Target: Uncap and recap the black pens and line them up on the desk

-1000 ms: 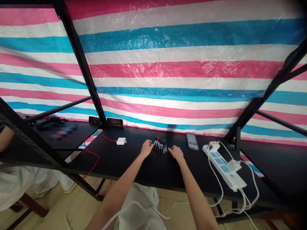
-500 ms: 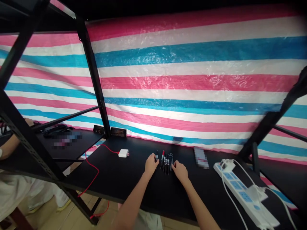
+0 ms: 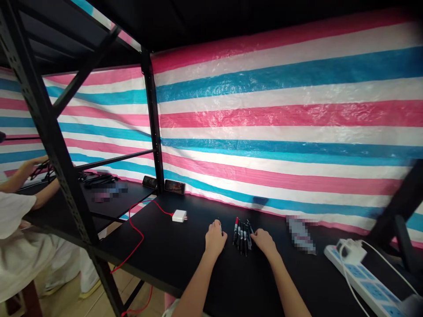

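A row of several dark pens point(image 3: 243, 237) lies side by side on the black table, one of them with a red cap point(image 3: 236, 223). Left of the row, and apart from it, my left hand point(image 3: 215, 240) is closed around a single pen point(image 3: 220, 227), whose upper end shows past the fingers. On the other side, my right hand point(image 3: 264, 242) has its fingertips closed at the tilted rightmost pen point(image 3: 250, 227). The lower part of that pen is hidden by my fingers.
A white charger point(image 3: 179, 215) with a red cable point(image 3: 140, 233) lies to the left. Behind it a phone point(image 3: 174, 186) leans by the black rack post. At right are a blurred packet point(image 3: 300, 235) and a white power strip point(image 3: 360, 275). Another person's arms point(image 3: 46, 193) are at far left.
My left hand has moved left, away from the row, with the pen in it. My right hand stays at the row's right side. The view has turned left.
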A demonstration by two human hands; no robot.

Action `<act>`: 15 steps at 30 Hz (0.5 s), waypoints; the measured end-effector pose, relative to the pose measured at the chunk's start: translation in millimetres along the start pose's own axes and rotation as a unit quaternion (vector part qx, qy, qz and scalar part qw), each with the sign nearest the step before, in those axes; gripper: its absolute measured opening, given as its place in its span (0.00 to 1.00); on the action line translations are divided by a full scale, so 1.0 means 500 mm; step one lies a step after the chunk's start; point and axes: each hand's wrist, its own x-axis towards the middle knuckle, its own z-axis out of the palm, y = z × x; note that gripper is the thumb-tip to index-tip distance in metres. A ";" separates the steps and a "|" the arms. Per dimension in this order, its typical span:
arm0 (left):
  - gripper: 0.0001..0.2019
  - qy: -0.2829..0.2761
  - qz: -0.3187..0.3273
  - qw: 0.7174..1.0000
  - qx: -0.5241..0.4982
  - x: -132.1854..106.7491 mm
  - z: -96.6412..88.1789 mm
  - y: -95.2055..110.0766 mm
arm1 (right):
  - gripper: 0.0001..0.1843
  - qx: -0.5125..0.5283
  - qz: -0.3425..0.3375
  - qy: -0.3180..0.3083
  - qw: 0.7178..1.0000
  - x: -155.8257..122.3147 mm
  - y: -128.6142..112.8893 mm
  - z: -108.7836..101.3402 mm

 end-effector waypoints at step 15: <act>0.17 0.028 -0.072 0.995 -0.059 -0.002 -0.005 0.028 | 0.21 0.277 -0.052 0.116 0.952 -0.017 -0.022 0.026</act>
